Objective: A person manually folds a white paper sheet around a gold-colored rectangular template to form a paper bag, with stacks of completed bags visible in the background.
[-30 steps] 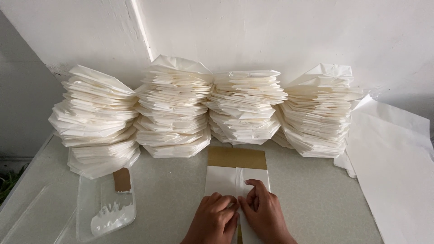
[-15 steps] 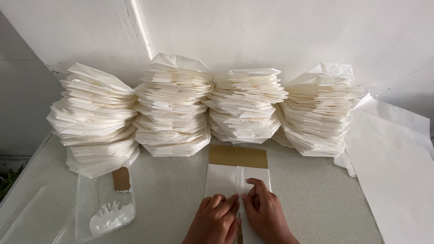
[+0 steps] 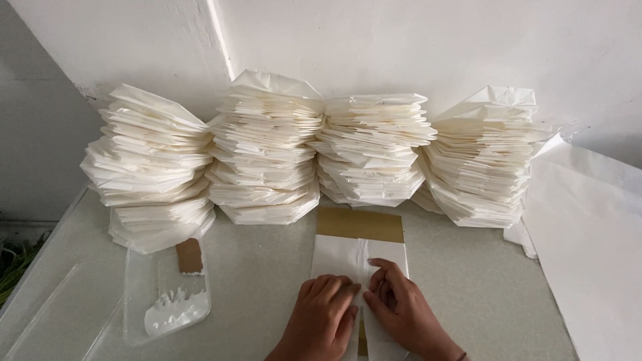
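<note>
Now both hands (image 3: 361,311) on folded paper (image 3: 341,257) (flat).

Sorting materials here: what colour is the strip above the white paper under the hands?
Brown, like cardboard. The strip shows in the head view.

White paper, one brown band

The folded paper sheet (image 3: 348,257) is plain white over a tan-brown cardboard strip (image 3: 360,224); the four stacks of folded paper (image 3: 267,147) are cream-white; the clear plastic tray (image 3: 167,294) holds white paste.
</note>
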